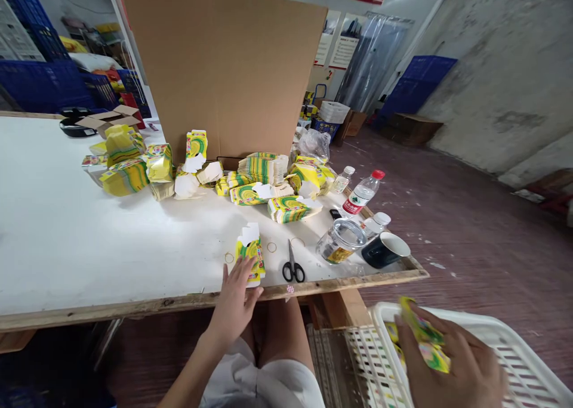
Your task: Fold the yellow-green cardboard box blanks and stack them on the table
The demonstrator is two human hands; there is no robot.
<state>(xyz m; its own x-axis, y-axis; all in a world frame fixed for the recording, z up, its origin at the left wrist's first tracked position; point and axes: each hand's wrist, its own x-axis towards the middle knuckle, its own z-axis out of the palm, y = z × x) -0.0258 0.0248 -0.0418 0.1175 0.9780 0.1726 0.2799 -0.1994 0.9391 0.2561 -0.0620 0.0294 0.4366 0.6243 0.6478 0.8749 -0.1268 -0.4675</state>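
The left hand's (pixel 235 297) spread fingers rest on a yellow box (pixel 250 250) at the table's (pixel 147 253) edge; the right hand's (pixel 461 360) fingers clamp blurred yellow packaging (pixel 435 357) over a white basket (pixel 478 318). Scissors (pixel 292 266) lie near the box; a jar (pixel 338 241) and mug (pixel 378 253) crowd the corner. Behind, flattened boxes (pixel 257 170) lie before a cardboard sheet (pixel 224 68).

A dark mug (pixel 376 253), a clear jar (pixel 332 241) and a red-capped bottle (pixel 360 195) sit together — blue crates (pixel 45 87) in the background.
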